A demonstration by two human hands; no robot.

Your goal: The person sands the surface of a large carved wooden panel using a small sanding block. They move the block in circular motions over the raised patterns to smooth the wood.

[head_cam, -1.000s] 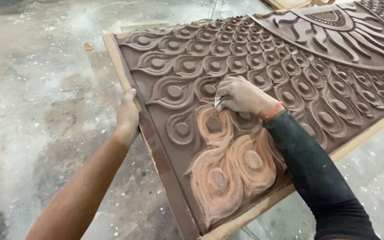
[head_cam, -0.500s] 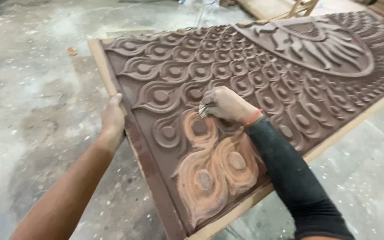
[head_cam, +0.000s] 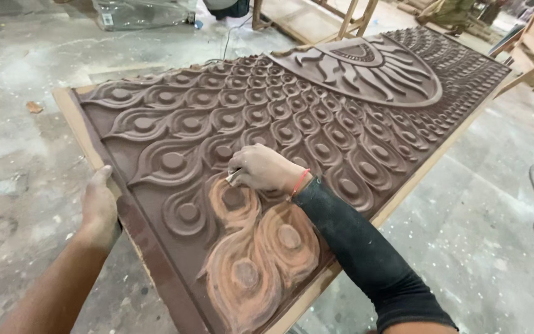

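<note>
Panel [head_cam: 316,117], big carved brown board with rows of raised feather-eye shapes, lies tilted across the frame from 7 o'clock to 1 o'clock over the dusty floor [head_cam: 26,154]. Right hand [head_cam: 264,168] at centre, grip clenched on a small folded scrap, probably sandpaper [head_cam: 232,177], pressed into the grooves right at the top edge of the rubbed patch [head_cam: 254,253]; fist kept tight so the scrap follows the curves. That patch, orange and bare, sits at 6 o'clock near the panel's corner. Left hand [head_cam: 98,207] at 8 o'clock, fingers wrapped over the panel's long edge, thumb on top, steadying the board against the rubbing. Sunburst carving [head_cam: 366,71] at 1 o'clock, untouched brown. Wooden frames [head_cam: 316,15] at 12 o'clock, well apart.
</note>
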